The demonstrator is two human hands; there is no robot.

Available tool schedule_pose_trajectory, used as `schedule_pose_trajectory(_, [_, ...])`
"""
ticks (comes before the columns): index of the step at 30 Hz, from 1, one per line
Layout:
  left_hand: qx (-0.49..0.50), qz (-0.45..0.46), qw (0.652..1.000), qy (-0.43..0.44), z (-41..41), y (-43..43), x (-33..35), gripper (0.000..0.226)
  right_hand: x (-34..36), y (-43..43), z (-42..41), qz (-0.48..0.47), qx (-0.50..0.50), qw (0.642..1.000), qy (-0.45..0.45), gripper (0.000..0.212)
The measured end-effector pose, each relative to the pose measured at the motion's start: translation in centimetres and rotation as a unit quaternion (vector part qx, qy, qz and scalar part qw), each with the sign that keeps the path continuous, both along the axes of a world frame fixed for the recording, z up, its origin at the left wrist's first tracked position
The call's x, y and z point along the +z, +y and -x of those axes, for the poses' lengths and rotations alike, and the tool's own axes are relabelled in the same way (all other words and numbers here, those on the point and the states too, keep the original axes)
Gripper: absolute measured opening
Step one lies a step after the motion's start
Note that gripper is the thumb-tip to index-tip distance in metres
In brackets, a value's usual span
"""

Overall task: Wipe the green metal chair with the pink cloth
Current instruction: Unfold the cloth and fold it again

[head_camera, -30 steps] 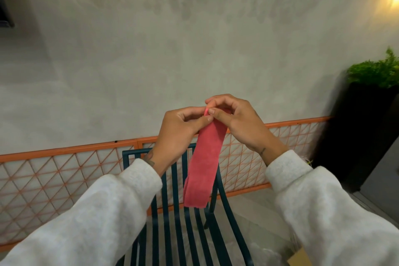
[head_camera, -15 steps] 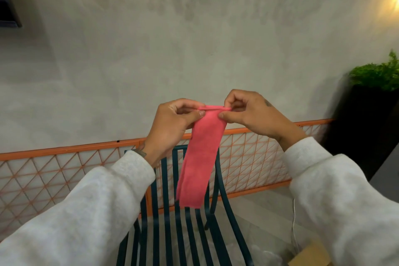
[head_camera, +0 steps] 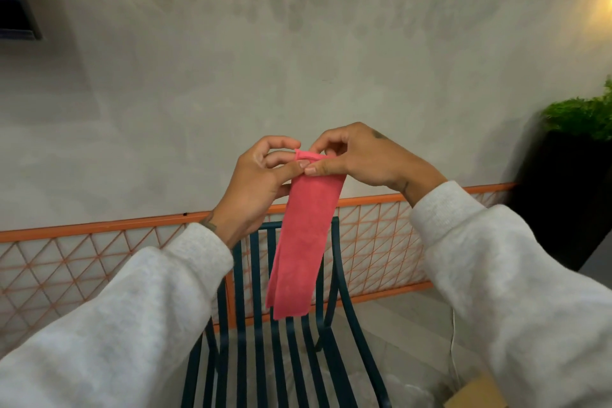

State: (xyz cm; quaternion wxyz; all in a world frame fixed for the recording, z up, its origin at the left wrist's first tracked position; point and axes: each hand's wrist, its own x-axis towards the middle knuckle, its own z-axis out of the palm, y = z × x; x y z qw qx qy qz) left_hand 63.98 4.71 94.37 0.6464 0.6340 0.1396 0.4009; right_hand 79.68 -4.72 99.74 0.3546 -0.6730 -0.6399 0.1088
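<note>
The pink cloth hangs as a long folded strip in front of me, held up by its top edge. My left hand pinches the top left corner between thumb and fingers. My right hand pinches the top right, thumb beside the left thumb. Below and behind the cloth stands the green metal chair, its slatted back and seat showing between my grey sleeves. The cloth's lower end hangs in front of the chair back; I cannot tell whether it touches the slats.
An orange lattice fence runs behind the chair along a grey concrete wall. A black planter with green leaves stands at the right. A white cable and a cardboard corner lie at the lower right.
My hands spread the cloth's top edge apart, then drew closer again, with both thumbs now side by side. The view has shifted slightly.
</note>
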Motion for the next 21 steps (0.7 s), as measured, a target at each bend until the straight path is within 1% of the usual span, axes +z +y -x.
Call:
schedule_pose_trajectory(3, [0.0, 0.012, 1.0, -0.01, 0.7, 0.1, -0.3, 0.024, 0.3, 0.6, 0.4, 0.014, 0.017, 1.0, -0.003, 0.023])
schedule_pose_trajectory(6, [-0.022, 0.034, 0.999, -0.014, 1.8, 0.4, -0.5, 0.028, 1.2, 1.4, 1.0, 0.0, 0.031, 0.999, -0.011, 0.018])
schedule_pose_trajectory(8, [-0.063, 0.036, 0.997, 0.027, 2.5, 0.6, -1.2, 0.039, 2.1, 1.8, 1.2, -0.021, 0.036, 0.999, -0.002, 0.013])
schedule_pose_trajectory(10, [-0.101, 0.028, 0.991, 0.086, 3.0, 0.5, -2.4, 0.044, 3.2, 2.1, 1.1, -0.044, 0.04, 0.998, 0.014, 0.011])
schedule_pose_trajectory(12, [-0.113, 0.018, 0.985, 0.131, 3.2, 0.4, -4.0, 0.041, 4.5, 2.1, 1.0, -0.062, 0.044, 0.997, 0.028, 0.011])
schedule_pose_trajectory(15, [-0.112, 0.026, 0.98, 0.162, 3.3, 0.3, -5.9, 0.038, 6.4, 1.8, 0.5, -0.073, 0.039, 0.996, 0.043, 0.011])
schedule_pose_trajectory(19, [-0.131, 0.029, 0.969, 0.209, 3.8, 1.1, -7.6, 0.041, 7.6, 1.6, -0.7, -0.08, 0.012, 0.995, 0.051, 0.011])
schedule_pose_trajectory(21, [-0.139, 0.023, 0.959, 0.248, 4.4, 1.9, -8.4, 0.041, 7.6, 1.3, -1.5, -0.094, -0.007, 0.993, 0.076, 0.012])
